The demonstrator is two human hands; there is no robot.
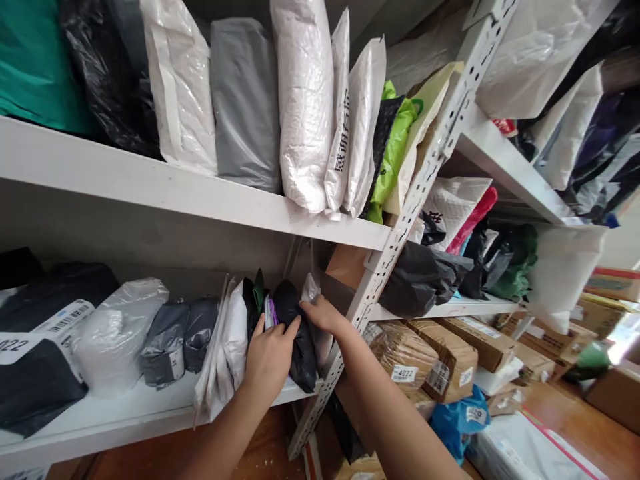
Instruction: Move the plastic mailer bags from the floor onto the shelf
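My left hand (273, 353) reaches into the lower shelf, its fingers spread over the tops of upright mailer bags. Its fingertips touch a purple-edged bag (271, 313) and lie against a black mailer bag (295, 347). My right hand (321, 313) is closed around the upper part of a greyish plastic mailer bag (320, 343) at the row's right end; some of its fingers are hidden. Left of my hands stand white mailer bags (235, 327) and a dark green-topped bag (259, 291).
A perforated metal post (370, 280) rises close beside my right arm. Above is a shelf edge (200, 210) with several upright bags. Grey bundles (165, 343) and a clear-wrapped parcel (117, 340) sit at left. Cardboard boxes (400, 353) are stacked at right.
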